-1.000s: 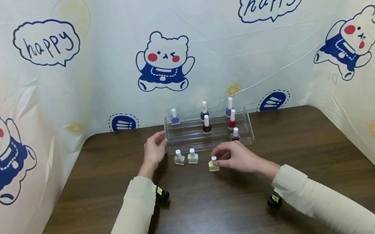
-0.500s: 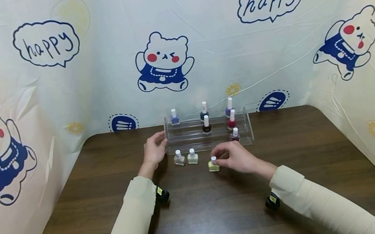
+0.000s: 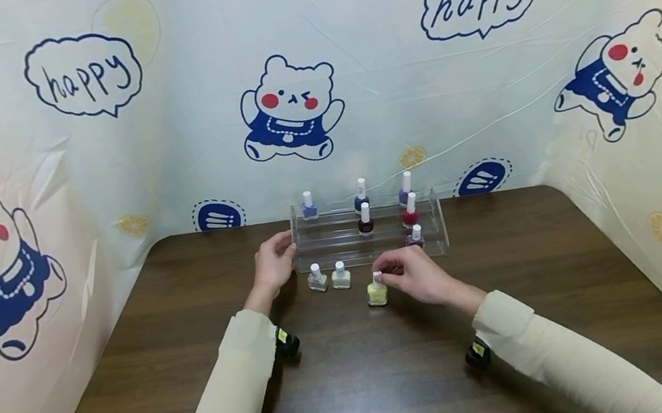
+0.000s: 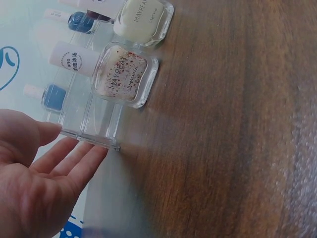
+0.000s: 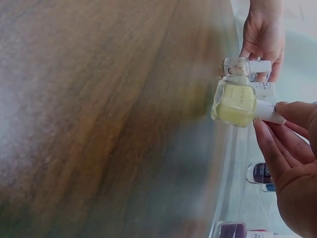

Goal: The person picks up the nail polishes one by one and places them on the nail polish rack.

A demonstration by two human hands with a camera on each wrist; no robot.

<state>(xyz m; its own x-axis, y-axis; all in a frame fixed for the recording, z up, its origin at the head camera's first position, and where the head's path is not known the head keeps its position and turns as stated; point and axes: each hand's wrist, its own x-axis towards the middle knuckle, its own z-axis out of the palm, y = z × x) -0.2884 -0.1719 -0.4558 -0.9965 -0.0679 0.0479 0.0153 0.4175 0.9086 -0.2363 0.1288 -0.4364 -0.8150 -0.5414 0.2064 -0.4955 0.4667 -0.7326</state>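
My right hand [image 3: 416, 274] pinches the white cap of a pale yellow nail polish bottle [image 3: 377, 294] between thumb and fingertips. In the right wrist view that yellow bottle [image 5: 236, 103] faces the camera, seemingly just off the tabletop. My left hand [image 3: 273, 264] holds the left end of a clear tiered display rack [image 3: 337, 239]. The left wrist view has the thumb and fingers of that hand [image 4: 44, 173] at the rack's side edge. Before the rack stand a glitter nail polish bottle [image 4: 124, 74] and a cream-white nail polish bottle [image 3: 341, 278].
On the rack's tiers stand several nail polish bottles: a blue one [image 3: 309, 208], a dark one [image 3: 365, 221], a red one [image 3: 409, 213] and a purple one [image 3: 414, 239]. A brown wooden table [image 3: 370, 391] lies beneath, with a printed cloth [image 3: 208, 110] behind and at both sides.
The yellow bottle has turned slightly and more of its body shows, with my right fingers still on its cap. The right forearm has shifted a little left. My left hand has stayed put.
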